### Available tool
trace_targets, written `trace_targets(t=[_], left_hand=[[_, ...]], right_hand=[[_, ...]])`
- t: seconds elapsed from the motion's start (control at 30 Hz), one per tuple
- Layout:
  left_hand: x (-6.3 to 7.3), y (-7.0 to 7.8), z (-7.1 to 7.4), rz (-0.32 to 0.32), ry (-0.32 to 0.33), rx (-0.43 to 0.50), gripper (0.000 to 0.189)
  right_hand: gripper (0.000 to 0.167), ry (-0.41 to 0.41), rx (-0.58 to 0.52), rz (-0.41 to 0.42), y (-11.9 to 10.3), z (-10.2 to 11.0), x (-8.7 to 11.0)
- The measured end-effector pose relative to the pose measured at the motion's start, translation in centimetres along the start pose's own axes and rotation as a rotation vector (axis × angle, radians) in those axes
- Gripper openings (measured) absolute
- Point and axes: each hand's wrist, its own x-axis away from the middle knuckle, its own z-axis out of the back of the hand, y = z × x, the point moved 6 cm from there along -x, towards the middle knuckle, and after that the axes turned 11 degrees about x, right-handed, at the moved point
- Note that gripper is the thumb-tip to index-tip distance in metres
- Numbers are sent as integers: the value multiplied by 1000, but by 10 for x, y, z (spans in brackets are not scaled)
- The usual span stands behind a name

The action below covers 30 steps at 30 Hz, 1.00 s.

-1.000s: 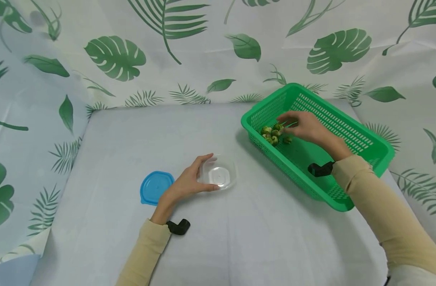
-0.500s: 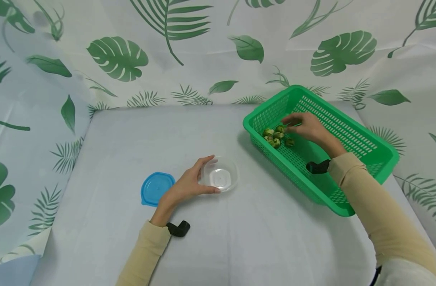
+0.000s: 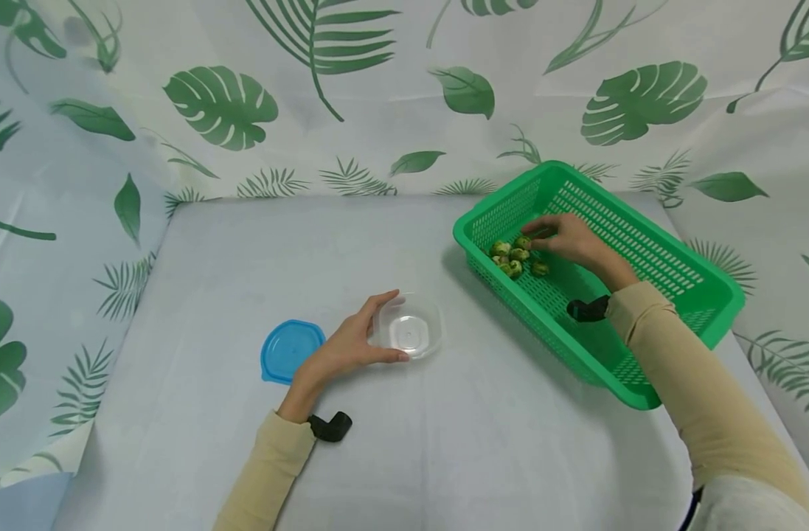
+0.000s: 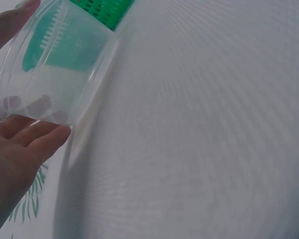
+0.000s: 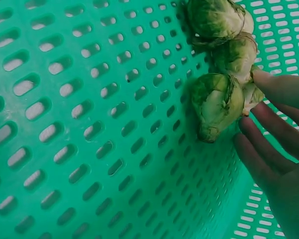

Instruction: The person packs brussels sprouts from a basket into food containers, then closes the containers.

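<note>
My left hand (image 3: 349,342) holds a clear plastic container (image 3: 409,329) by its side, thumb on the near side and fingers on the far side. In the left wrist view, the fingers curve along the container's (image 4: 65,64) wall. My right hand (image 3: 570,240) reaches into a green basket (image 3: 650,295), where several Brussels sprouts (image 3: 510,258) cluster at the left end. In the right wrist view, the thumb and fingers pinch one Brussels sprout (image 5: 252,95), which is partly hidden behind a nearer sprout (image 5: 217,102).
A blue lid (image 3: 288,349) lies on the white table (image 3: 404,457), left of the container and beside my left wrist. The perforated basket stands at the right back with raised walls. A leaf-patterned cloth (image 3: 377,96) hangs behind the table.
My right hand has come down slightly and its thumb and fingers have closed in on a Brussels sprout. The left hand stays at the container. The head view has shifted slightly.
</note>
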Motion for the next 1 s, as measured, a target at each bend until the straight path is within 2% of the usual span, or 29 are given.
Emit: trace_targets(t=[0.4, 0.73, 1.0], left_hand=[[4, 1, 1, -2, 3, 5, 101], [2, -1, 0, -3, -2, 3, 101], [1, -2, 0, -6, 3, -4, 101]], right_hand=[[42, -25, 27, 2, -5, -2, -2], [43, -17, 26, 19, -3, -1, -4], [45, -6, 30, 1, -4, 1, -4]])
